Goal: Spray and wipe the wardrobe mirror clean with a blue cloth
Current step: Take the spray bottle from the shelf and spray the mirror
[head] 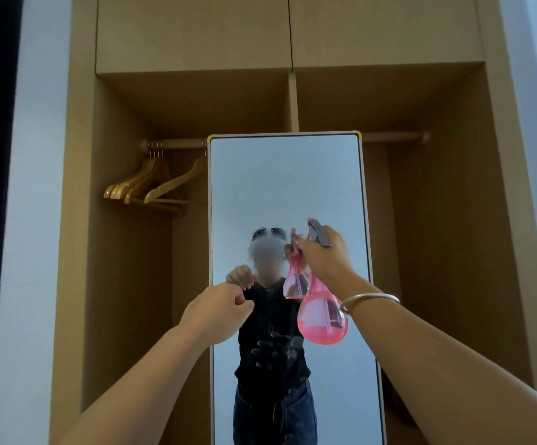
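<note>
Taking the tall rectangular wardrobe mirror in its pale frame point(288, 187) as the landmark, nearest the camera are the two bare forearms reaching toward its glass. The left hand point(217, 308) hangs in front of the mirror's left edge, about halfway down the visible glass, fingers curled loosely inward with nothing in them. The right hand point(323, 252), a silver bangle point(369, 300) on its wrist, is raised in front of the mirror's right half, and its grip is clamped round the neck and trigger head of a translucent pink teardrop-shaped spray bottle point(323, 319). The bottle's long axis runs almost upright, bulb hanging below the hand, and the grey nozzle point(320, 232) at the top points up and away toward the glass just beyond. So the right hand is the one placed to spray, with the glass straight ahead of the nozzle.

Droplets already speckle the lower middle of the mirror, so I judge spraying under way. No blue cloth is in view. Behind the mirror, to its upper left, wooden coat hangers point(151, 184) hang from the wardrobe rail point(177, 143).
</note>
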### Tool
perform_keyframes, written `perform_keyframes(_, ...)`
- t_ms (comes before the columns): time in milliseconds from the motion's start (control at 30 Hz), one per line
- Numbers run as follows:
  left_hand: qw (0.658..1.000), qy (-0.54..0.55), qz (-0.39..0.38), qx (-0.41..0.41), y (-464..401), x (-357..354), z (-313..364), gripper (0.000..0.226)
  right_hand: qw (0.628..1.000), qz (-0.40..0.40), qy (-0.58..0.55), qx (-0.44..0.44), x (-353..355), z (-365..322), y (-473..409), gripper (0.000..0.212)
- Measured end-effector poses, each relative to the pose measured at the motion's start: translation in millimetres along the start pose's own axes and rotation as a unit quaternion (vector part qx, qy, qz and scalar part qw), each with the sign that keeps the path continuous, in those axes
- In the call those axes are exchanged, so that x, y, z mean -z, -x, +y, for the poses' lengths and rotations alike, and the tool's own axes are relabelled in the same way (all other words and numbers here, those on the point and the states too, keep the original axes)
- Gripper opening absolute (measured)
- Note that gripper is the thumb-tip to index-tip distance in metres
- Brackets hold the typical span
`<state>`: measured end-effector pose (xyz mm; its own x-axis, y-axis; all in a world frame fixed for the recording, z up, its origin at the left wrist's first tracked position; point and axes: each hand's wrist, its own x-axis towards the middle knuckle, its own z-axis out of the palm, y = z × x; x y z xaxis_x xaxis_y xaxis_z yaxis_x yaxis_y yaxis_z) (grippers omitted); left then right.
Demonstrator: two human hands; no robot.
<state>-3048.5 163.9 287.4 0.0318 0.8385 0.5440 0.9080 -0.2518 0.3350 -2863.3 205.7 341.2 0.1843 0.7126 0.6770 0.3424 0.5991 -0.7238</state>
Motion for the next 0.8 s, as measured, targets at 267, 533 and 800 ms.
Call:
perform_keyframes(267,1.0,0.0,-0.02,-0.005,7.1,-7.9,13.7,0.029,0.998,0.024,-0.053,-0.036,34.0,34.9,34.5,0.002)
perform_keyframes(533,0.999,0.011,-0.036,-0.026,11.2,-16.8,33.3,0.031,0.996,0.067,0.017,-0.06,51.5,77.6,46.3,0.018)
perform_keyframes(800,0.998,0.02,-0.056,-0.02,16.5,-26.6,34.7,0.028,0.995,0.064,0.044,-0.058,53.4,78.6,54.6,0.027)
